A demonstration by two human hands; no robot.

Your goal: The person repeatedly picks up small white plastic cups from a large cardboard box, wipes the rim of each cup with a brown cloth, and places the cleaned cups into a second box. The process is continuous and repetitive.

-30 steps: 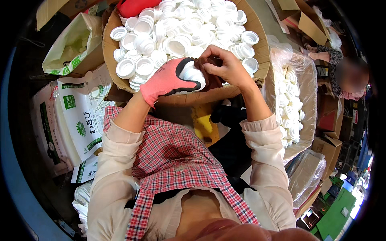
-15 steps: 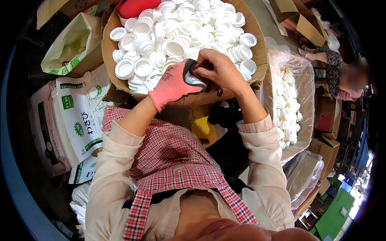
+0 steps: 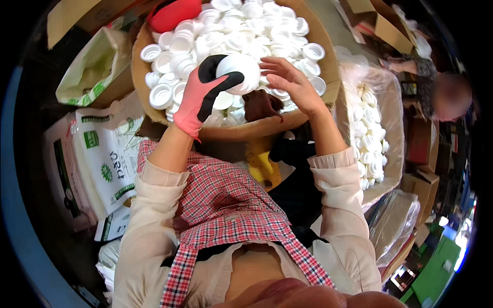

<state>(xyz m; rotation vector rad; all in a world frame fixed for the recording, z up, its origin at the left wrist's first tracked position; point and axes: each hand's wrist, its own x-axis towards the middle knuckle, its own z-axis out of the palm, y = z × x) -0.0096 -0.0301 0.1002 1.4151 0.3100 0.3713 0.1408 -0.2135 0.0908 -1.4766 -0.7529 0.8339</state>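
My left hand (image 3: 194, 100), in a pink glove with black fingers, is closed around a round white plastic cap (image 3: 240, 74). Its smooth flat face is turned up. Just right of the cap, my bare right hand (image 3: 294, 86) has its fingers apart and grips nothing; whether a fingertip touches the cap I cannot tell. Both hands are over a large cardboard box (image 3: 226, 133) heaped with white ringed caps (image 3: 226, 33). Below the held cap, a crumpled dark brown cloth-like piece (image 3: 261, 106) lies at the near rim.
A red object (image 3: 174, 14) rests on the heap's far left. Right of the box stands a plastic-lined carton (image 3: 391, 138) with more white caps. At left are an open white sack (image 3: 82, 77) and printed plastic bags (image 3: 105, 159). Another person (image 3: 426, 82) is at the far right.
My right hand has loosened from the cap and opened, moving slightly right. My left hand has shifted left, with the cap now showing flat face up. The brown piece has come into view.
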